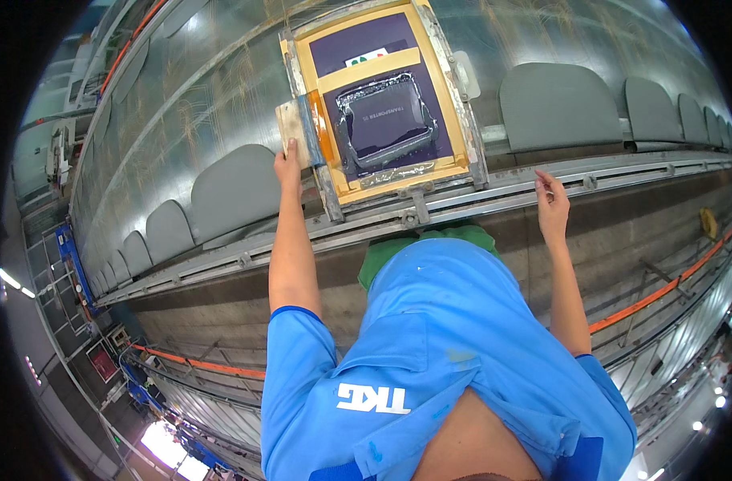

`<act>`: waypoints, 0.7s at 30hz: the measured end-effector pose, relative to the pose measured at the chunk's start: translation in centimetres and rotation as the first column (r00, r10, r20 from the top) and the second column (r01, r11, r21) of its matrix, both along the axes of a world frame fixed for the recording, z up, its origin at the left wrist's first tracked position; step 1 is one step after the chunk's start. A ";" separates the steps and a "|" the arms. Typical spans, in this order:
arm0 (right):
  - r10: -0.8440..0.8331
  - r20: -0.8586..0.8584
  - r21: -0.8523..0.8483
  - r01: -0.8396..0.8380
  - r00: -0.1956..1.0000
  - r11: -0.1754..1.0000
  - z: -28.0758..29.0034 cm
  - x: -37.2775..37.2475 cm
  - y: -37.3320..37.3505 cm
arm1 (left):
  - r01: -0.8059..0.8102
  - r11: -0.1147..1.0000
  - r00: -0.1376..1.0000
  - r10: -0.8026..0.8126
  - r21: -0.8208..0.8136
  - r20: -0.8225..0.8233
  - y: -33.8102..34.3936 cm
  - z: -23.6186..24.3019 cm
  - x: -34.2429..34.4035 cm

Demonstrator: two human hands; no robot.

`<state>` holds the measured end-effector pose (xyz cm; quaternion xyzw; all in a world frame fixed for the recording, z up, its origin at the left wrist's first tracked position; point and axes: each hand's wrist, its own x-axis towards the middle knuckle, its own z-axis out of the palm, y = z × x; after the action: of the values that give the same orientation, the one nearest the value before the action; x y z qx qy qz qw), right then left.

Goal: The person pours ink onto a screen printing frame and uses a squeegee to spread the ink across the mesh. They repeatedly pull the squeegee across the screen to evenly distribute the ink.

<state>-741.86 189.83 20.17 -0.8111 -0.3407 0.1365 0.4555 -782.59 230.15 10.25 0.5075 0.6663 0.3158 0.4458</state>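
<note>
My left hand [288, 170] is closed on the wooden grip of a squeegee [289, 124] with an amber-orange blade. The blade stands at the left side of a screen printing frame [468, 132], partly over its edge. Yellow tape borders the frame's purple mesh [366, 36], and dark, glossy ink [342, 96] is smeared around a printed rectangle in it. Over the metal rail to the right, my right hand [553, 207] hangs with its fingers loosely bent and apart. Nothing shows in it.
Grey rounded panels [558, 108] lie in a row on the long, glossy table [230, 64], on both sides of the frame. A metal rail [526, 176] runs along the table's near edge. Behind me, an orange pipe [647, 301] runs along another table.
</note>
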 end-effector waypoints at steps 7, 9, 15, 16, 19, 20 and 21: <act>0.091 0.030 0.031 -0.092 0.995 0.995 1.5 -3.6 3.2 | 0.030 0.993 0.996 -0.020 0.118 -0.086 -0.2 0.0 -1.2; 0.143 -0.020 0.040 -0.143 0.989 0.989 2.6 -6.4 5.4 | 0.004 0.978 0.997 0.011 0.211 -0.071 0.1 0.3 -2.6; 0.590 -0.420 0.025 -0.642 0.689 0.767 4.3 -21.5 13.1 | 0.147 0.947 0.977 -0.095 0.286 -0.189 0.1 2.5 -16.2; 0.675 -0.403 0.033 -0.727 0.618 0.685 3.9 -24.8 14.7 | 0.215 0.927 0.948 -0.122 0.307 -0.295 -0.1 3.1 -19.6; 0.841 -0.383 0.030 -0.905 0.382 0.424 1.8 -33.7 20.5 | 0.266 0.919 0.872 -0.101 0.291 -0.479 -0.4 4.1 -28.9; 0.875 -0.371 0.022 -0.940 0.310 0.342 0.7 -36.5 22.6 | 0.261 0.928 0.851 -0.091 0.266 -0.516 -0.9 4.2 -31.4; 0.911 -0.298 0.041 -0.949 0.286 0.311 -0.6 -39.1 24.7 | 0.337 0.903 0.807 -0.132 0.266 -0.575 -1.1 4.2 -33.5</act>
<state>-780.95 214.57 19.57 -0.4636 -0.6734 0.5077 0.2716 -816.13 229.10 14.46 0.7276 0.6274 0.2153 0.1749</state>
